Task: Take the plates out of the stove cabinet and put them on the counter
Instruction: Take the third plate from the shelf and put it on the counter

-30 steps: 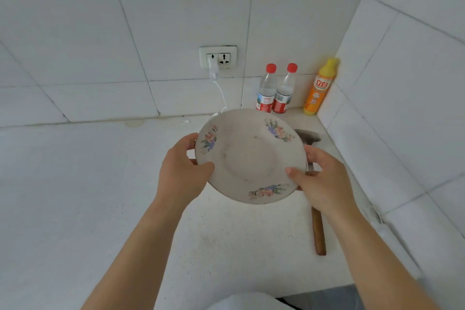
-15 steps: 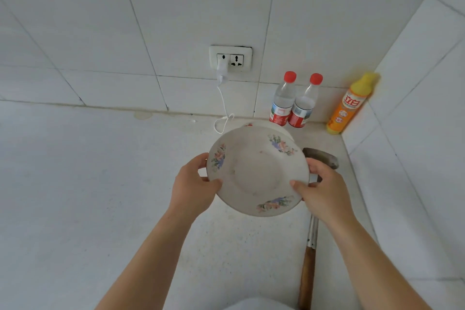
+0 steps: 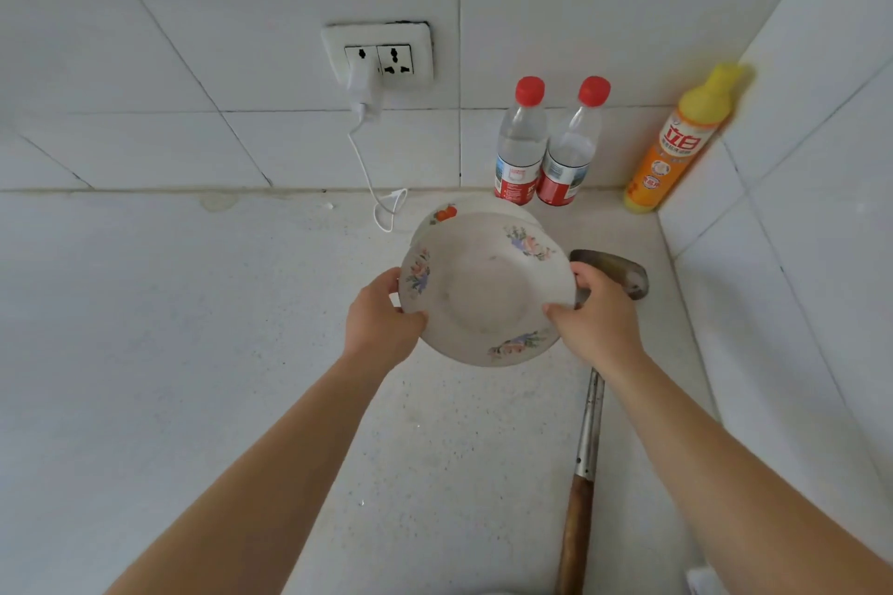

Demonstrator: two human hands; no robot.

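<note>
Gripping floral plate (image 3: 488, 290) at opposite rim edges with left hand (image 3: 381, 324) and right hand (image 3: 597, 319), pinching between thumbs above and fingers curled beneath. Held over counter (image 3: 193, 329), face tilted toward camera, overlapping second plate (image 3: 464, 210) behind.

Two water bottles (image 3: 519, 145) and a detergent bottle (image 3: 676, 145) stand against the wall (image 3: 241, 15), a ladle (image 3: 587, 430) nearby.

Floral plate (image 3: 485, 290): held at rim by left grip (image 3: 381, 324) and right grip (image 3: 597, 319), over second plate (image 3: 483, 206) near bench (image 3: 193, 353) back-right corner. Two bottles (image 3: 519, 150) behind.
</note>
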